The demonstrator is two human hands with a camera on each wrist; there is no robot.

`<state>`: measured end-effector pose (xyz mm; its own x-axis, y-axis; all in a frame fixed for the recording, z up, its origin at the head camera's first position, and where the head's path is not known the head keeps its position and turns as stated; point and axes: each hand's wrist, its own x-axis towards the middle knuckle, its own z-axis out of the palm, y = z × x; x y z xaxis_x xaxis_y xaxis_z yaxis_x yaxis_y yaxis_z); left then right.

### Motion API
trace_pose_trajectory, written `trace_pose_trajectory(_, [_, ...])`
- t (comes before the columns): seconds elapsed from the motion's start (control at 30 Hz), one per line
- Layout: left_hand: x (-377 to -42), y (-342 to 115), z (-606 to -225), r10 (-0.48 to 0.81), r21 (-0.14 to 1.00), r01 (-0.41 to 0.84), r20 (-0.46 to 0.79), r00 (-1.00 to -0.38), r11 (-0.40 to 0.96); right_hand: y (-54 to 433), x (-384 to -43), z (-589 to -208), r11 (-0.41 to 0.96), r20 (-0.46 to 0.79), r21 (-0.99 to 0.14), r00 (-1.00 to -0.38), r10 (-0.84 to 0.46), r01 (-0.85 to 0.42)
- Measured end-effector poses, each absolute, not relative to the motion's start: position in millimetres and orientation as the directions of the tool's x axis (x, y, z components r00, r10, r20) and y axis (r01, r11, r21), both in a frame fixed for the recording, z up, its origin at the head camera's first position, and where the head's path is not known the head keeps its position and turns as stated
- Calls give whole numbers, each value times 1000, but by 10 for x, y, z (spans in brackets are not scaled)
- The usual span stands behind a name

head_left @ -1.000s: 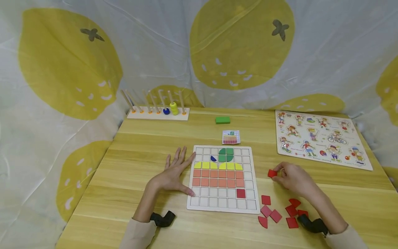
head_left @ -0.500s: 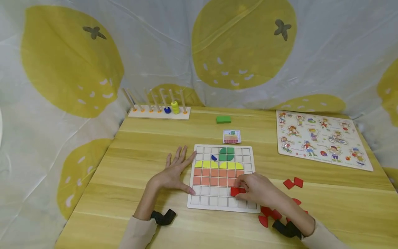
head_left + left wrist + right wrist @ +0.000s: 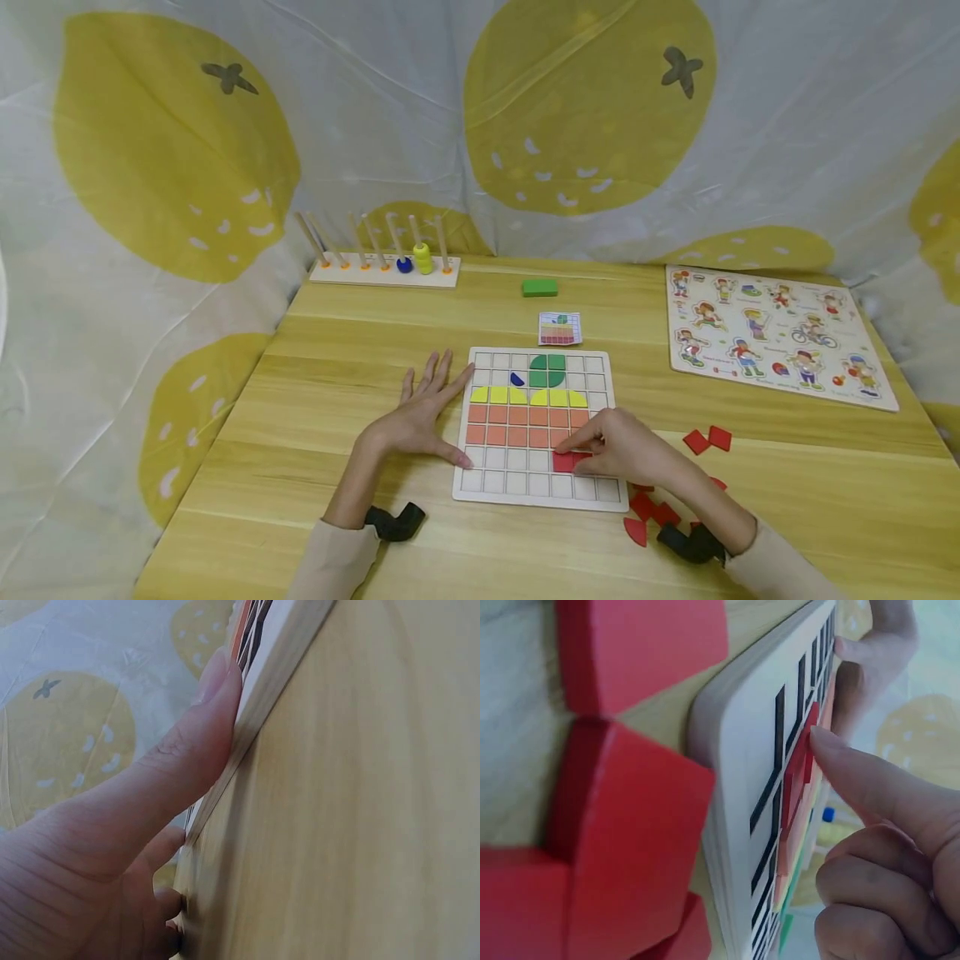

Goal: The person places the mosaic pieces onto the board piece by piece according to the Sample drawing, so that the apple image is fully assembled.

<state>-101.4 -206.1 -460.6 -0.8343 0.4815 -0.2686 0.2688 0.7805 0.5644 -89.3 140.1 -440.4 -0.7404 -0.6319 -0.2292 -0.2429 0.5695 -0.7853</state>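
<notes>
A white grid board (image 3: 495,482) lies on the wooden table, bearing green, blue, yellow, orange and red pieces. My right hand (image 3: 626,450) is over the lower right of the board. Its thumb and index finger are bent around a red square tile (image 3: 562,462) lying in a cell below the orange rows. Just right of that tile is another red square, mostly hidden by the fingers. In the right wrist view the thumb (image 3: 836,746) touches the red tile (image 3: 799,772). My left hand (image 3: 420,421) is spread at the board's left edge, its thumb (image 3: 214,697) resting on the rim.
Loose red squares and wedges (image 3: 636,532) lie near the board's lower right corner, with two red squares (image 3: 720,438) farther right. Behind are a pattern card (image 3: 559,329), a green block (image 3: 540,288), a peg stand (image 3: 382,279) and a picture puzzle (image 3: 783,333).
My right hand has moved left from the table with a red square tile and set it into the cell beside the other red square. The left hand stays put.
</notes>
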Motion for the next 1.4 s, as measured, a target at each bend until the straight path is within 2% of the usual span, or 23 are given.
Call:
trace_pose_trajectory(0.33, [-1016, -2057, -4597, 487, 569, 270, -270, -831, 777, 1338, -912, -4440, 567, -199, -775, -742, -640, -281])
trace_pose_trajectory(0.47, [-1021, -2059, -4596, 487, 572, 270, -267, -832, 775, 1431, -911, -4382, 545, -219, -791, -702, -677, -279])
trace_pose_trajectory(0.53, [-1025, -2055, -4596, 489, 574, 271, -266, -830, 773, 1559, -916, -4328, 544, -232, -798, -702, -673, -258])
trace_pose_trajectory(0.6, [-1027, -2053, -4598, 491, 573, 273, -266, -830, 773, 1746, -926, -4285, 548, -219, -801, -733, -644, -242])
trace_pose_trajectory(0.77, [-1024, -2053, -4600, 488, 570, 270, -272, -829, 776, 2354, -921, -4268, 652, -172, -733, -875, -453, -194])
trace_pose_trajectory(0.87, [-1021, -2055, -4601, 487, 572, 266, -274, -829, 776, 2663, -912, -4322, 715, -190, -685, -912, -363, -142])
trace_pose_trajectory(1.03, [-1025, -2057, -4608, 486, 570, 266, -275, -830, 777, 2898, -915, -4430, 726, -271, -685, -899, -343, -70])
trace_pose_trajectory(1.4, [-1020, -2058, -4603, 486, 564, 272, -273, -830, 780, 2830, -966, -4506, 676, -311, -736, -875, -370, -24])
